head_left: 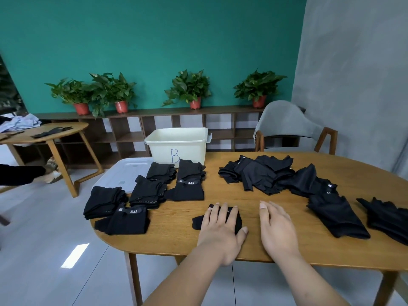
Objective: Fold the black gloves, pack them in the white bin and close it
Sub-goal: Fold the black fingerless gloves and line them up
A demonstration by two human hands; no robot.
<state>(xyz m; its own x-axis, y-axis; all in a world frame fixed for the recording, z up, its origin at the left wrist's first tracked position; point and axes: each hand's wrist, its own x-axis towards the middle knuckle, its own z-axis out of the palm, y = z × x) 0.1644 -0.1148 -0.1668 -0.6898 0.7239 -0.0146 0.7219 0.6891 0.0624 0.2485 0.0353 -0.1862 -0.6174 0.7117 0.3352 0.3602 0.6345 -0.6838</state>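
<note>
Black fabric first: the glove being folded lies near the front edge of the wooden table, pinned under your left hand. The fingers are straight and spread, palm down, pressing rather than curling round it. My read is that you flatten it so the crease holds.

Your right hand lies flat on bare wood just beside the glove, not touching it. Its fingers are straight and close together and hold nothing. It looks parked on the side where the next glove is.

The sorting is by side:
- **Folded stacks** sit on your left, in a loose cluster between you and the bin. They are probably staged there to go in as one batch.
- **Unfolded pile** sits at the far right. More loose gloves are spread flat at the near right, within your right hand's reach.

The white bin, marked B, stands open at the far edge. I cannot tell what is inside from this angle.

The lid lies flat on the far left corner of the table, beside the bin. Some folded stacks overlap it, so I judge they must come off before you can close the bin.

Folding is roughly halfway, judging by the two sides. Packing looks not yet begun, and the bin is not closed.
</note>
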